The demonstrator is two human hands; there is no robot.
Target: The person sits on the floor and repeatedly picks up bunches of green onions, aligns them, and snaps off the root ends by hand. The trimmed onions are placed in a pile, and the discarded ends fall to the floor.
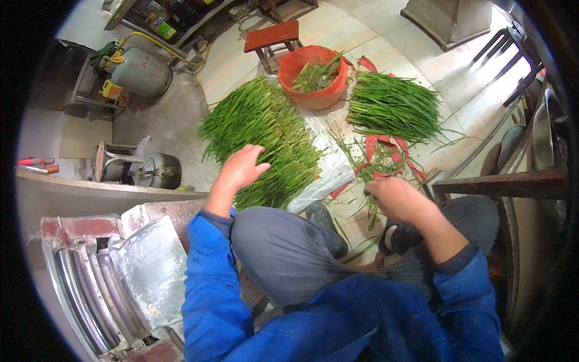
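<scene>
A large heap of green leafy stalks, likely garlic chives (258,113), lies on a white plastic sheet (334,156) in front of me. My left hand (239,169) is over the heap's near left side, thumb and fingers apart, with nothing visible in it. My right hand (400,199) is blurred above loose trimmings (384,165) on the floor. Its fingers are curled; a small dark spot shows at the fingertips, and what it holds is unclear. Farther right, a smaller, neat chive pile (393,106) rests partly on red strips (400,156).
An orange-red tub (316,100) with plant scraps stands behind the heap, beside a red-topped stool (273,36). At left are a gas cylinder (142,72), a metal pot (163,171) and a machine with shiny rollers (86,298). A wooden bar (497,183) juts in at right.
</scene>
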